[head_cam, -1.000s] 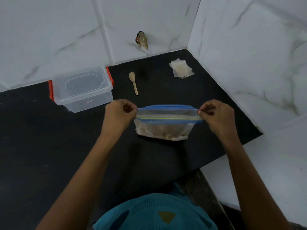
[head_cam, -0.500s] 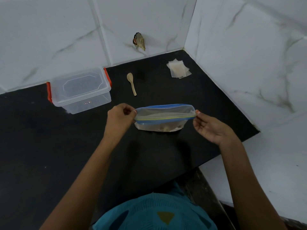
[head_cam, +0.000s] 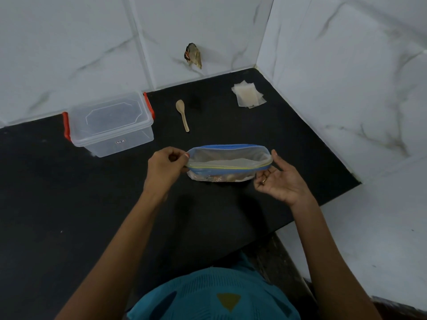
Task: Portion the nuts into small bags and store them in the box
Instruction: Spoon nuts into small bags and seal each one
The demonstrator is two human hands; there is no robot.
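A clear zip bag (head_cam: 227, 161) with a blue zip strip stands on the black counter (head_cam: 69, 204), its mouth spread wide, nuts visible at the bottom. My left hand (head_cam: 165, 166) pinches the bag's left corner. My right hand (head_cam: 278, 179) lies palm up at the bag's right end, fingers relaxed, thumb touching the corner. A clear lidded box (head_cam: 111, 124) with red clips sits at the back left. A small wooden spoon (head_cam: 182, 114) lies behind the bag. A stack of small bags (head_cam: 248, 97) lies in the back right corner.
White marble-tiled walls close the counter at the back and right. A broken hole (head_cam: 193, 55) with debris marks the back wall. The counter's front edge runs diagonally at the right, above a light floor (head_cam: 369, 239).
My right hand has let go of the bag's right corner and turned palm up beside it. The bag's mouth has spread wider. My left hand keeps its pinch.
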